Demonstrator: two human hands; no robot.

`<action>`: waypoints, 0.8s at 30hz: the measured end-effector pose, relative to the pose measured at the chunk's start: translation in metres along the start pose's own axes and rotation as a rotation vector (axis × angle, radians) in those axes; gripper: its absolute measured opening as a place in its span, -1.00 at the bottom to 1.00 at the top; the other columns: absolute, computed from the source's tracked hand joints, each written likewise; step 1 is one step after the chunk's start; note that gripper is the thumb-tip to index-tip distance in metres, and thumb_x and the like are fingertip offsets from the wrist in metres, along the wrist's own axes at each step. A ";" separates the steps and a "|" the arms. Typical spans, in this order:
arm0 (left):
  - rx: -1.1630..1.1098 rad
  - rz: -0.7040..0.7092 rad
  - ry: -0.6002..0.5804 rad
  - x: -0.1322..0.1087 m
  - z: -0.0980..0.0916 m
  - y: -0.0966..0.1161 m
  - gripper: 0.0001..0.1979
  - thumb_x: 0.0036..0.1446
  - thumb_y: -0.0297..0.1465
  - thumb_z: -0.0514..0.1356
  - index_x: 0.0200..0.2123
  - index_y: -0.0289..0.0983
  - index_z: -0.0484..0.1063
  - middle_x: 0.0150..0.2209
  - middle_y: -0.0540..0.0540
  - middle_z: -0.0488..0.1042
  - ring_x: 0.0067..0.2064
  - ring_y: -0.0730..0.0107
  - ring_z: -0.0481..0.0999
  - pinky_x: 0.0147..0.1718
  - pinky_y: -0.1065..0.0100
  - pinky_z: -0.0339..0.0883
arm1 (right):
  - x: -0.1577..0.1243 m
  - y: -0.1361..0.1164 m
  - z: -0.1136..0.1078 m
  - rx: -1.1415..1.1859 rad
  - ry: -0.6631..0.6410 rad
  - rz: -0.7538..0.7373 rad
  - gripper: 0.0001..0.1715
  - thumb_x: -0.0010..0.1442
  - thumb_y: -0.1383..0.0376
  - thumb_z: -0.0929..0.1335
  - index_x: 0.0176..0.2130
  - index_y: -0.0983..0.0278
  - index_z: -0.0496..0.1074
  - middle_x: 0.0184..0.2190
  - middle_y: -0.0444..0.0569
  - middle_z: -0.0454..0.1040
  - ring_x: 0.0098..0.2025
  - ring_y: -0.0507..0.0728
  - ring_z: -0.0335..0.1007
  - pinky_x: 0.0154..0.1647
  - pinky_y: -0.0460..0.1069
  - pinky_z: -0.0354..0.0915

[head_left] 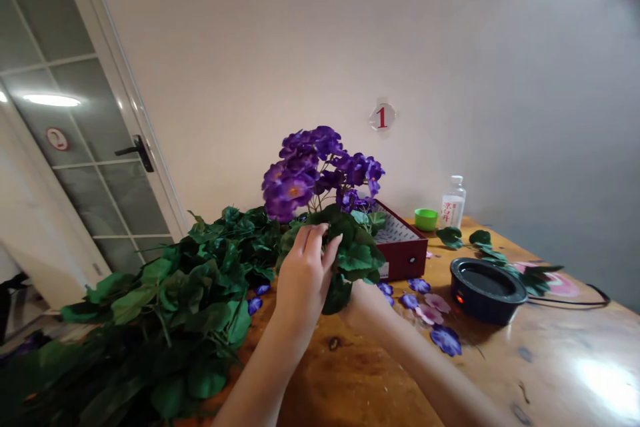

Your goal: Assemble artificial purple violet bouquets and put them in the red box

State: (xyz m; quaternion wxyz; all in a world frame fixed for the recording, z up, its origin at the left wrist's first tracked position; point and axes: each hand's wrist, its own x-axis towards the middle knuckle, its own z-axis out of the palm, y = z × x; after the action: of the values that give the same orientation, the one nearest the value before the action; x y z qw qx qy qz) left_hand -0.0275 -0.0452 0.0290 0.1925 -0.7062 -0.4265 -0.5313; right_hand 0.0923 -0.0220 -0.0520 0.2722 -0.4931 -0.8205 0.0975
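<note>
Head view looks along a wooden table [565, 373] at a bunch of artificial purple flowers [305, 180], held upright over the table just in front of a red box [405, 257]. The left hand [303, 273] is closed around the bunch's green leaves below the blooms, with its back toward the camera, its fingers curled over the leaves and its thumb pressed against them. The right wrist [367, 303] reaches in from the other side, but its hand is hidden behind the leaves, so I cannot tell whether it is open or gripping. Holding low among the leaves seems the better way, since it keeps the bunch steady and avoids crushing the blooms. A big pile of leafy green stems [175, 300] lies just left of the hands. To the right, loose purple petals [445, 340] and pink petals [429, 312] lie near a round black dish [487, 290]. Behind them stand a green cap [425, 219] and a plastic bottle [453, 203], below a wall sign [382, 117] marked 1.
</note>
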 end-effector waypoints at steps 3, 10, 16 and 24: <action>0.004 -0.058 -0.065 -0.001 0.003 -0.003 -0.90 0.18 -0.38 0.12 -0.27 -0.29 0.35 -0.29 -0.10 0.42 -0.36 0.37 0.46 -0.37 0.39 0.29 | 0.000 -0.003 0.001 -0.014 -0.050 0.024 -0.73 0.04 0.35 0.26 -0.25 0.32 0.46 -0.27 0.16 0.49 -0.22 0.23 0.40 -0.29 -0.03 0.19; -0.150 -0.161 -0.188 -0.002 0.013 -0.017 -0.80 0.22 -0.38 0.05 -0.47 -0.25 0.22 -0.45 -0.01 0.31 -0.42 0.44 0.33 -0.41 0.42 0.17 | 0.000 0.016 -0.050 0.081 -0.341 0.034 -0.63 -0.02 0.17 0.38 -0.18 0.25 0.46 -0.33 -0.04 0.52 -0.35 0.10 0.40 -0.37 -0.10 0.26; -0.200 -0.113 -0.263 -0.003 0.023 -0.021 -0.75 0.23 -0.37 0.01 -0.51 -0.24 0.15 -0.51 0.03 0.24 -0.45 0.44 0.26 -0.40 0.41 0.13 | -0.016 0.066 -0.123 0.083 -0.324 0.197 -0.55 0.00 0.03 0.35 -0.25 0.32 0.45 -0.35 0.00 0.51 -0.39 0.09 0.39 -0.46 -0.11 0.24; -0.175 -0.104 -0.321 -0.008 0.030 -0.013 -0.82 0.19 -0.41 0.08 -0.47 -0.25 0.30 -0.47 -0.01 0.37 -0.40 0.42 0.41 -0.36 0.41 0.22 | -0.036 0.130 -0.171 -0.137 0.334 0.705 -0.65 0.15 0.09 0.26 -0.25 0.33 0.32 -0.42 0.05 0.41 -0.41 0.11 0.29 -0.45 -0.06 0.12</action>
State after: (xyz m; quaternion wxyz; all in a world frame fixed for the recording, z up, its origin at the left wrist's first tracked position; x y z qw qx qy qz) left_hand -0.0211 -0.0189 0.0084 0.0321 -0.7730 -0.4400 -0.4559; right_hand 0.2965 -0.0073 0.0218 0.3183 -0.7707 -0.5499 0.0485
